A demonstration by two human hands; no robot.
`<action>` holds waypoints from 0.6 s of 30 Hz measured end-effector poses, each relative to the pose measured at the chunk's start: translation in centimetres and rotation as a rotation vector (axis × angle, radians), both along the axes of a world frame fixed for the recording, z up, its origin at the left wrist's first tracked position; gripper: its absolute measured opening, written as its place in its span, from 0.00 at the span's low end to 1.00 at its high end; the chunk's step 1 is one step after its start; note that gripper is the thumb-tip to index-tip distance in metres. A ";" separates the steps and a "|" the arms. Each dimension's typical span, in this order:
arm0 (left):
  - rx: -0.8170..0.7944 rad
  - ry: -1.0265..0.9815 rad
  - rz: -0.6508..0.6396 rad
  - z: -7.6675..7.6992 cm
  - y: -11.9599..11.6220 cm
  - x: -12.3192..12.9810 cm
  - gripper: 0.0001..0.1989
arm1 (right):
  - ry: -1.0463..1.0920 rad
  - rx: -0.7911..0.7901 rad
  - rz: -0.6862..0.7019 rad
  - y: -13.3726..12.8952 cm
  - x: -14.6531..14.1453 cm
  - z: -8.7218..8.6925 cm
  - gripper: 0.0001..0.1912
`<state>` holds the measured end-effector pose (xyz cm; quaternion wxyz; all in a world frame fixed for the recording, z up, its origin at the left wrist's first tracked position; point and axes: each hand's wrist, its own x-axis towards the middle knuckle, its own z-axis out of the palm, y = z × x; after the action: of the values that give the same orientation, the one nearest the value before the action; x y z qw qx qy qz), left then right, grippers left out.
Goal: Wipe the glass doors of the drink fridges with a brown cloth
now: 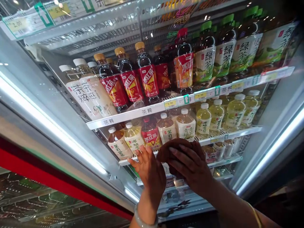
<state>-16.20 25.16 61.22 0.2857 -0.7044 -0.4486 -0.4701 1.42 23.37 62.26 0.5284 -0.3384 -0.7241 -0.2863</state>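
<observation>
My left hand [150,172], with a pale bracelet at the wrist, is raised in the lower middle, its fingers apart and nothing in them. It is in front of the lower drink shelf; whether it touches the glass I cannot tell. Just to its right, my right hand [193,164] grips a dark brown cloth [174,147], fingers bent over it. The cloth appears to be against the glass door of a lit drinks fridge. Behind the hands stand white-capped tea bottles [186,126] and a red-labelled bottle [150,136], partly covered.
The upper shelf [125,114] carries red-labelled iced tea bottles [147,76] and green-capped tea bottles [205,60], with price tags along its edge. Bright light strips [47,123] run down the fridge's sides. A red frame edge [47,180] crosses the lower left. Reflections show on the glass.
</observation>
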 end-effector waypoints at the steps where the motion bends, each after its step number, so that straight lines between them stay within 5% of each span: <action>1: -0.013 0.004 -0.006 -0.1 -0.1 0.2 0.42 | 0.039 -0.018 -0.020 -0.2 1.0 0.1 0.11; 8: -0.009 0.011 -0.024 0.6 -0.5 3.0 0.43 | 0.227 0.014 -0.079 0.4 1.9 3.7 0.12; 15: 0.043 -0.016 -0.002 0.5 -0.1 3.7 0.43 | 0.073 -0.041 0.016 0.0 3.8 -0.2 0.13; 18: 0.042 -0.014 0.008 0.6 -0.1 4.6 0.44 | 0.143 -0.047 -0.014 0.0 5.5 0.6 0.12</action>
<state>-11.59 25.07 61.82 0.2991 -0.6932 -0.4434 -0.4832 6.95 23.32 62.89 0.5687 -0.3755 -0.6886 -0.2478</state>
